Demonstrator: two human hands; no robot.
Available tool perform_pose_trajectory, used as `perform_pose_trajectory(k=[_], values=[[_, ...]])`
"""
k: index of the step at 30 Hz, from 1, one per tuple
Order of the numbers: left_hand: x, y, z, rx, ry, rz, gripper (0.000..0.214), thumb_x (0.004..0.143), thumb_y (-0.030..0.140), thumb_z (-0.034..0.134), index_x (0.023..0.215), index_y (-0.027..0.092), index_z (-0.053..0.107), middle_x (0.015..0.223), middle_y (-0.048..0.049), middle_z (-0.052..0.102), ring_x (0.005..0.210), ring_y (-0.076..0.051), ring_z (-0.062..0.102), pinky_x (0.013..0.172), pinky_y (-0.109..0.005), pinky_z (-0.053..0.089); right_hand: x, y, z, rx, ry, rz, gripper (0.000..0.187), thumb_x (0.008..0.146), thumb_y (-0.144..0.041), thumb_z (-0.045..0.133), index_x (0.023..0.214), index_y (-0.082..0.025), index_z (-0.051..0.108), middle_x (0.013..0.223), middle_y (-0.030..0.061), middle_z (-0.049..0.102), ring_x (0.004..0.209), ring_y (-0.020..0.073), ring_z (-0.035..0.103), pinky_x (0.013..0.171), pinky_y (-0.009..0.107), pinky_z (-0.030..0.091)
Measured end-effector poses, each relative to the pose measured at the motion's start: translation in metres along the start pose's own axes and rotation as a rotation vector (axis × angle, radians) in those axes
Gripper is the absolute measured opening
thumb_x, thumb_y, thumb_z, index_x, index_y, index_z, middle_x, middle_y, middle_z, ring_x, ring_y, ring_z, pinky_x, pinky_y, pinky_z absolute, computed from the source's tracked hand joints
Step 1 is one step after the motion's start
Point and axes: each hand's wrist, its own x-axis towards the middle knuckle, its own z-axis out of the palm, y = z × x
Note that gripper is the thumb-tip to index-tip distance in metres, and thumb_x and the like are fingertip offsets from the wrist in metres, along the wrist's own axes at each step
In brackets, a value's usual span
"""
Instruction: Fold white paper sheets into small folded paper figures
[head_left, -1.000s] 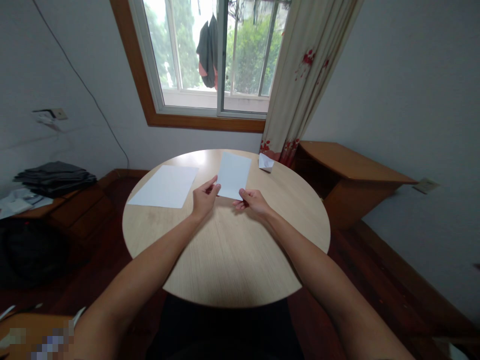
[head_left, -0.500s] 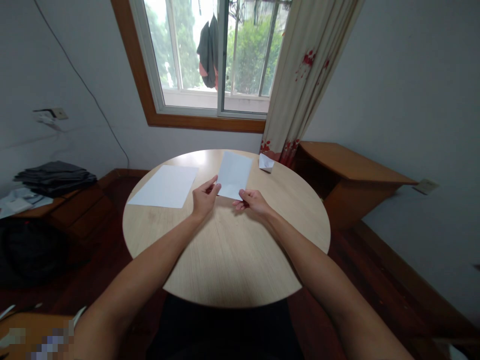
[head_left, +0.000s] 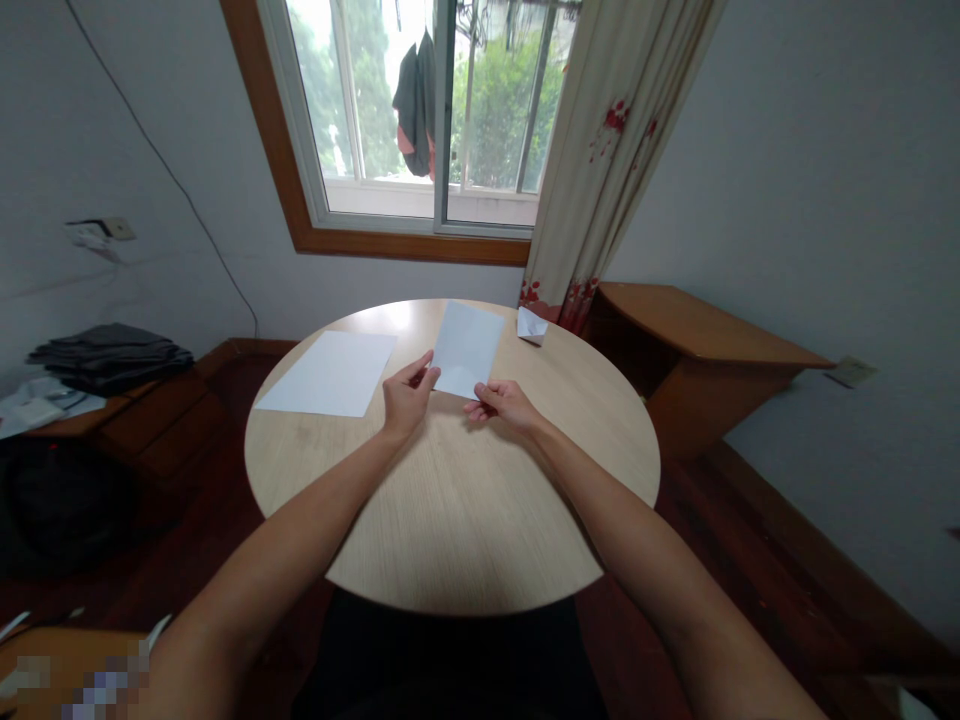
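Observation:
A white sheet of paper [head_left: 468, 348], smaller than the one lying to the left, is held between my two hands over the far half of the round table [head_left: 450, 500]. My left hand [head_left: 408, 396] pinches its lower left edge. At its lower right corner, my right hand [head_left: 504, 402] grips with the thumb on top and the fingers beneath. The larger white sheet [head_left: 330, 372] lies flat on the table, left of my left hand. Beyond my right hand, near the far edge, rests a small folded white paper piece [head_left: 532, 327].
A brown wooden desk [head_left: 712, 325] stands right of the table. Dark folded cloth [head_left: 109, 355] lies on a low wooden cabinet at left, above a black bag [head_left: 67, 500]. Behind the table are a window and a flowered curtain [head_left: 600, 150].
Both hands and the held sheet have shifted very slightly to the left. Their grip looks the same, and the other papers stay in place.

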Motion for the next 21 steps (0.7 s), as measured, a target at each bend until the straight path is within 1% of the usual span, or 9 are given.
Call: perform_pose_trajectory(k=[4, 6, 10, 12, 14, 16, 19, 21], values=[[0.0006, 0.0009, 0.0002, -0.015, 0.001, -0.018, 0.047, 0.071, 0.036, 0.071, 0.111, 0.012, 0.068, 0.073, -0.0012, 0.065, 0.059, -0.008, 0.052, 0.059, -0.022, 0.047, 0.0002, 0.0010, -0.0009, -0.008, -0.001, -0.029, 0.051, 0.059, -0.059, 0.076, 0.072, -0.011, 0.062, 0.069, 0.0100, 0.072, 0.053, 0.0129, 0.066, 0.050, 0.019, 0.051], [0.0009, -0.0005, 0.0004, -0.036, -0.012, -0.029, 0.050, 0.070, 0.036, 0.072, 0.113, 0.012, 0.067, 0.072, 0.0000, 0.063, 0.059, -0.007, 0.052, 0.060, -0.022, 0.047, 0.0005, 0.0011, -0.0016, -0.029, 0.015, -0.049, 0.053, 0.058, -0.061, 0.075, 0.070, -0.011, 0.063, 0.066, 0.0093, 0.071, 0.052, 0.0124, 0.066, 0.050, 0.019, 0.051], [0.0021, -0.0054, 0.0014, -0.125, -0.056, -0.070, 0.067, 0.066, 0.039, 0.075, 0.126, 0.012, 0.058, 0.073, 0.0015, 0.063, 0.061, -0.008, 0.055, 0.065, -0.024, 0.051, 0.0015, 0.0012, -0.0033, -0.068, 0.062, -0.079, 0.055, 0.058, -0.064, 0.073, 0.071, -0.011, 0.062, 0.065, 0.0091, 0.071, 0.052, 0.0121, 0.065, 0.050, 0.019, 0.050], [0.0028, -0.0073, 0.0017, -0.167, -0.081, -0.114, 0.072, 0.064, 0.042, 0.076, 0.125, 0.010, 0.057, 0.073, 0.0004, 0.065, 0.062, -0.009, 0.058, 0.067, -0.027, 0.053, 0.0020, 0.0014, -0.0039, -0.083, 0.076, -0.088, 0.056, 0.058, -0.065, 0.072, 0.070, -0.011, 0.062, 0.066, 0.0095, 0.071, 0.053, 0.0124, 0.065, 0.049, 0.019, 0.049], [0.0033, -0.0081, 0.0016, -0.197, -0.109, -0.171, 0.070, 0.061, 0.047, 0.078, 0.117, 0.008, 0.062, 0.073, -0.0021, 0.067, 0.062, -0.012, 0.061, 0.067, -0.030, 0.055, 0.0025, 0.0016, -0.0043, -0.093, 0.079, -0.094, 0.057, 0.058, -0.066, 0.071, 0.070, -0.012, 0.062, 0.066, 0.0096, 0.071, 0.053, 0.0126, 0.065, 0.049, 0.020, 0.050], [0.0036, -0.0080, 0.0012, -0.216, -0.153, -0.234, 0.063, 0.059, 0.050, 0.078, 0.103, 0.007, 0.066, 0.073, -0.0052, 0.069, 0.062, -0.014, 0.063, 0.067, -0.031, 0.056, 0.0025, 0.0017, -0.0043, -0.095, 0.085, -0.097, 0.057, 0.058, -0.066, 0.071, 0.070, -0.012, 0.062, 0.065, 0.0091, 0.071, 0.053, 0.0127, 0.065, 0.049, 0.020, 0.050], [0.0033, -0.0067, 0.0003, -0.218, -0.198, -0.302, 0.053, 0.057, 0.053, 0.079, 0.083, 0.008, 0.067, 0.067, -0.0074, 0.069, 0.060, -0.016, 0.065, 0.066, -0.032, 0.056, 0.0017, 0.0013, -0.0034, -0.091, 0.099, -0.093, 0.054, 0.058, -0.065, 0.072, 0.069, -0.013, 0.061, 0.064, 0.0080, 0.071, 0.052, 0.0122, 0.065, 0.048, 0.020, 0.050], [0.0029, -0.0054, 0.0000, -0.206, -0.191, -0.316, 0.051, 0.056, 0.054, 0.079, 0.077, 0.009, 0.066, 0.063, -0.0074, 0.068, 0.058, -0.016, 0.065, 0.065, -0.031, 0.056, 0.0009, 0.0005, -0.0023, -0.091, 0.103, -0.086, 0.052, 0.060, -0.063, 0.072, 0.068, -0.012, 0.061, 0.065, 0.0081, 0.071, 0.051, 0.0119, 0.064, 0.048, 0.019, 0.050]])
